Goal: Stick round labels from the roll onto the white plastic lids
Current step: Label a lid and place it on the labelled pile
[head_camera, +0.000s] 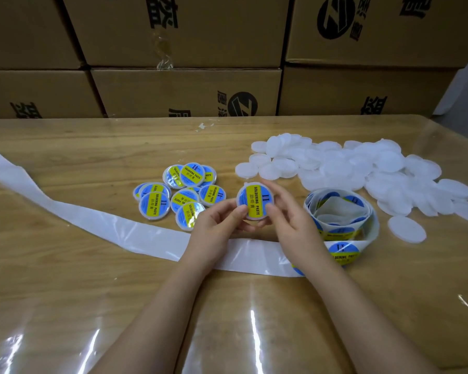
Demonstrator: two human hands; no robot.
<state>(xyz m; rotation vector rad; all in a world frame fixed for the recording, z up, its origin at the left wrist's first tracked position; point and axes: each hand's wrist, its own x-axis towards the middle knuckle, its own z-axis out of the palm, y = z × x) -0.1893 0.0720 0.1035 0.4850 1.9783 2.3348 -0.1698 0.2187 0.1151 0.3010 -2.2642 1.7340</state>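
Observation:
Both hands hold one white lid (255, 201) above the table, its blue and yellow "soldering paste" label facing up. My left hand (216, 225) pinches its left edge, thumb on the label. My right hand (287, 214) curls round its right and far edge. The label roll (341, 211) lies loosely coiled just right of my right hand, with one label (342, 251) showing on the strip. A heap of plain white lids (362, 171) covers the right side. Several labelled lids (184, 193) lie left of the hands.
The bare white backing strip (92, 225) trails from under my wrists off to the far left edge. A single plain lid (406, 228) lies apart at the right. Stacked cardboard boxes (184, 90) wall off the back of the wooden, plastic-covered table (65, 292).

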